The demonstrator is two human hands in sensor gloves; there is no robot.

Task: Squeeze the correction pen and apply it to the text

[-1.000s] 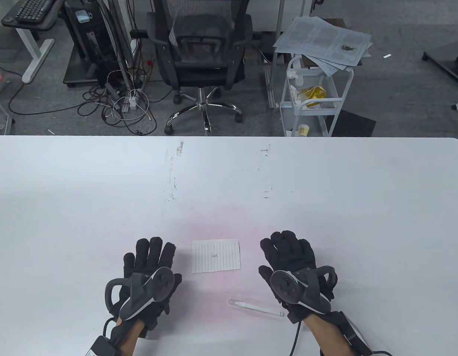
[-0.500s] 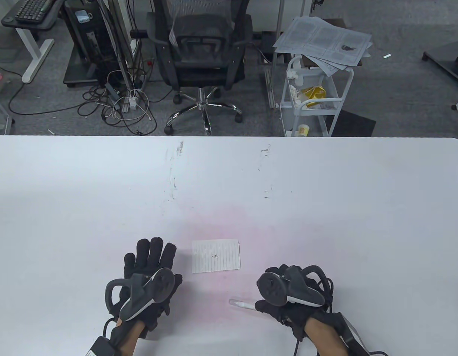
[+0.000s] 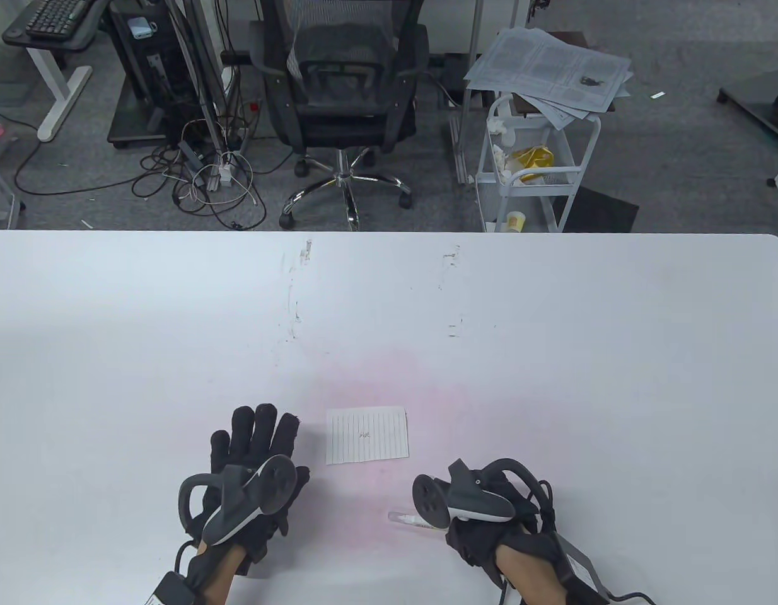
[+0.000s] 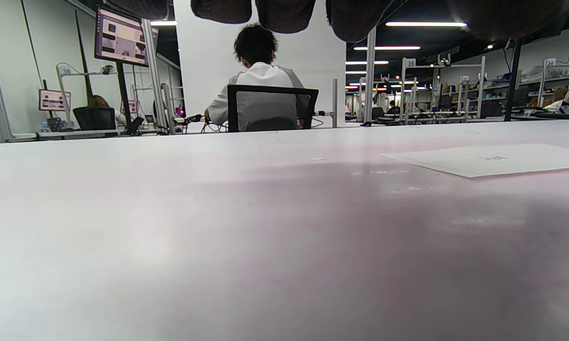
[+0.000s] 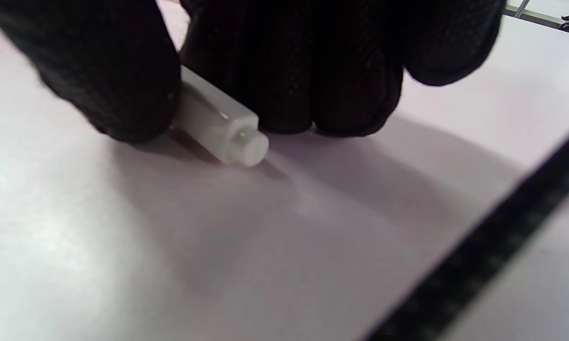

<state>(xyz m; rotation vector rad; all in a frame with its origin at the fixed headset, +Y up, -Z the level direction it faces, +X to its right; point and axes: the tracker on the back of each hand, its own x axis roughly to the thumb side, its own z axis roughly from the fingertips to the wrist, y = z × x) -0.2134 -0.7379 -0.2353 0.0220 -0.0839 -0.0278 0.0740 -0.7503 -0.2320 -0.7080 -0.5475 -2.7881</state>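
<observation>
The pen (image 3: 406, 518) lies flat on the bench (image 3: 553, 353), just below the paper (image 3: 367, 435), and the right hand (image 3: 490, 535) is down over its rear half. In the right wrist view the fingers (image 5: 313, 71) and thumb close around the barrel, its blunt end poking out, though it seems not yet lifted. It looks light, slim and slick (soft enough to squeeze, I'd guess), so a mid-barrel grip suits. The left hand (image 3: 253, 466) rests flat, fingers spread.

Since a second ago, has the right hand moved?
Yes. The right hand dropped from beside the paper toward the near edge, onto the pen.
</observation>
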